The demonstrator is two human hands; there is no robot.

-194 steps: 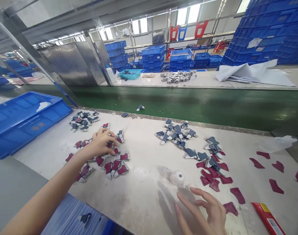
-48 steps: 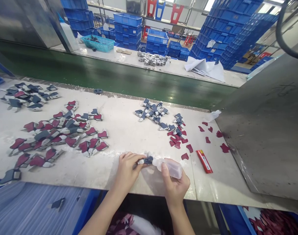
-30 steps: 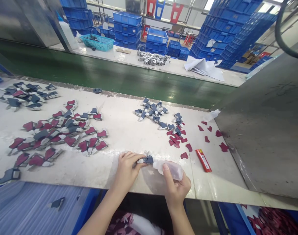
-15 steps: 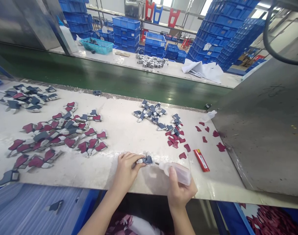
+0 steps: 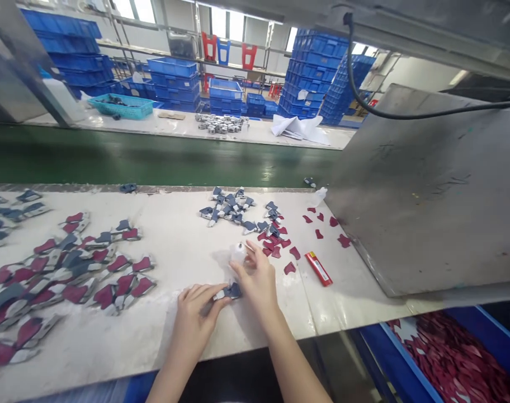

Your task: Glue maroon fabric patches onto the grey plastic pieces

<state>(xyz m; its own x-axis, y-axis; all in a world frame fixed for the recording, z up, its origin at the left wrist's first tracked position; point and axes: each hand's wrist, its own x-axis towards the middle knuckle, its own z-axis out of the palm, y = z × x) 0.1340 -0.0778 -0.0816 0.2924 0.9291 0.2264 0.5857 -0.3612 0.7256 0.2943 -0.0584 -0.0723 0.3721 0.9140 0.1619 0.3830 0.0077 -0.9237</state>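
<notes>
Between the thumb and fingers of my left hand (image 5: 196, 313) is a small dark blue and white plastic part (image 5: 234, 290), held low over the table. My right hand (image 5: 259, 280) grips a translucent squeeze bottle (image 5: 239, 256) just beyond that part. The bottle stands roughly upright, its nozzle end away from the blue part. Farther back lies a pile of similar blue and white parts (image 5: 227, 207). Loose dark red pieces (image 5: 275, 252) are scattered right of my right hand. To the left spread many parts with red or blue faces (image 5: 76, 263).
A red and yellow packet (image 5: 319, 269) lies on the white table (image 5: 175, 240). A metal panel (image 5: 397, 196) stands at the right. Below it, a blue bin (image 5: 423, 366) holds red pieces. Past the table runs a green belt (image 5: 175, 162), with a turquoise basket (image 5: 123, 106) beyond.
My right hand has swung the bottle left and turned it from lying sideways to upright. My left hand keeps the blue part, and the camera view has turned right.
</notes>
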